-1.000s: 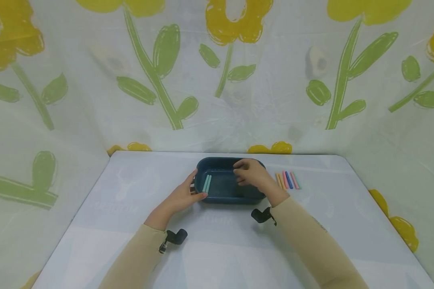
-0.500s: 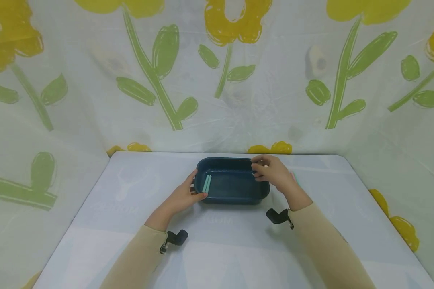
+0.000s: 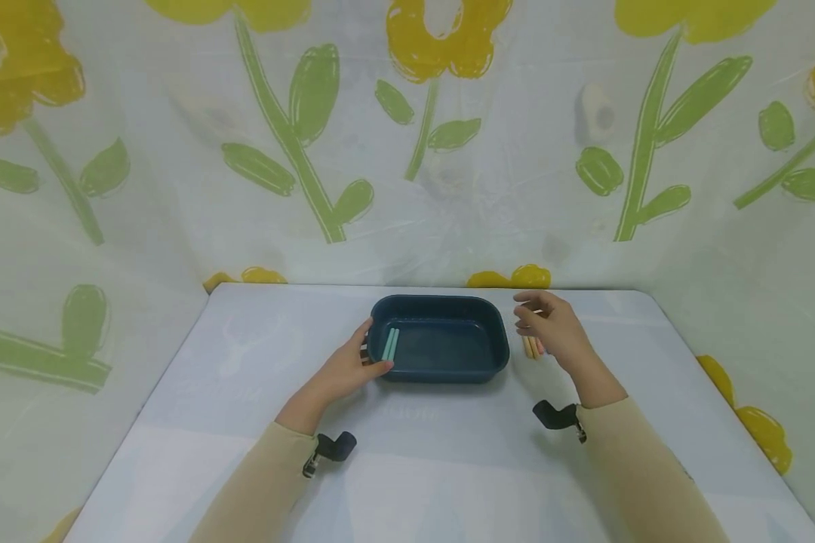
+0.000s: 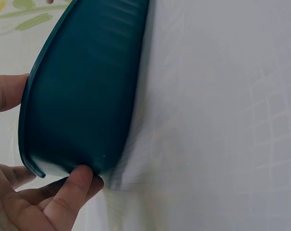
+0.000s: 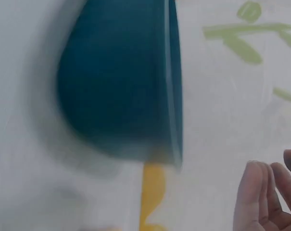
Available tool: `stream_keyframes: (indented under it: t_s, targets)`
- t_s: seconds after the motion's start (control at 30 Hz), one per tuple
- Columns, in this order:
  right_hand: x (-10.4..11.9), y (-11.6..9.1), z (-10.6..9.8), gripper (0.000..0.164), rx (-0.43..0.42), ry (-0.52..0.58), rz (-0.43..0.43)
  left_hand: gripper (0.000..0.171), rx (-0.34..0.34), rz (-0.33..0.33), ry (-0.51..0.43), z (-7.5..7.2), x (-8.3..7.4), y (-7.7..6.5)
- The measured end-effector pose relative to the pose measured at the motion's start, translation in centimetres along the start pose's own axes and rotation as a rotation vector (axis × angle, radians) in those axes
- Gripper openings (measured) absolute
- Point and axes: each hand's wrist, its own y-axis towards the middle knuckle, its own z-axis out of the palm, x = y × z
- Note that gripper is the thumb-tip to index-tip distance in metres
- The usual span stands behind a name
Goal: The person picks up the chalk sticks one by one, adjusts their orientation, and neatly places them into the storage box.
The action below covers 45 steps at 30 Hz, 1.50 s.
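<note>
A dark teal basin (image 3: 448, 375) stands on the table, with light green chalk sticks (image 3: 390, 345) lying side by side at its left end. My left hand (image 3: 339, 372) grips that end; in the left wrist view the thumb lies at the rim and the fingers (image 4: 75, 192) press the outer wall. Right of the basin, my right hand (image 3: 553, 330) hovers over more chalk sticks (image 3: 530, 347). Its fingers are loosely bent, and nothing shows between them in the right wrist view. The hand covers most of those sticks; yellow and pink ones peek out.
A pale table (image 3: 421, 460) extends around the basin. Behind and beside it hangs a white cloth (image 3: 489, 211) printed with yellow flowers and green leaves. Each sleeve carries a small black wrist camera, one of them the right camera (image 3: 555, 415).
My right hand has moved rightward from over the basin to above the chalk sticks outside it. The left hand stays on the basin, and the green sticks inside lie unmoved.
</note>
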Motion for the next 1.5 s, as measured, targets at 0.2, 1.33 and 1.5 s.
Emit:
stream_keyframes:
  t_s: [0.2, 1.33, 1.5]
  targets:
    - [-2.1, -0.4, -2.0, 0.043, -0.065, -0.067, 0.007, 0.099, -0.004, -0.003, -0.008, 0.2, 0.0, -0.2]
    - [-10.3, 3.6, -6.9, 0.054, 0.142, -0.265, 0.312, 0.1, 0.007, -0.005, 0.006, 0.0, -0.1, -0.2]
    - [-10.3, 4.2, -6.8, 0.055, 0.214, -0.271, 0.352, 0.1, 0.013, -0.002, 0.002, -0.2, 0.1, -0.1]
